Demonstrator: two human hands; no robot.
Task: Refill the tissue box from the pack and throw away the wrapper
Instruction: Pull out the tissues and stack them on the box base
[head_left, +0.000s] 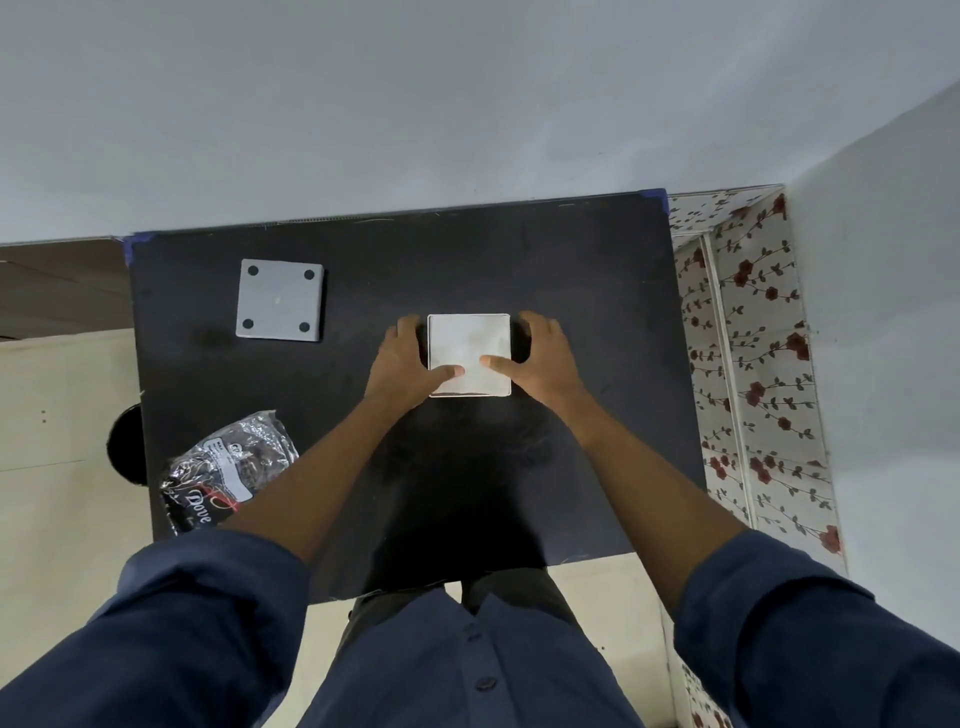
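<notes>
A square white stack of tissues (470, 345) fills the tissue box in the middle of the black table (415, 270); the box walls are mostly hidden by my hands. My left hand (410, 358) grips the left side, thumb resting on top of the tissues. My right hand (540, 358) grips the right side the same way. The grey square box base plate (279, 300), with a black pad at each corner, lies apart at the back left. The crumpled clear and black wrapper (223, 470) lies at the table's front left edge.
A grey wall runs behind the table. A floral-papered surface (753, 364) borders the table's right side. A round black object (127, 447) sits on the floor left of the table. My body stands at the front edge.
</notes>
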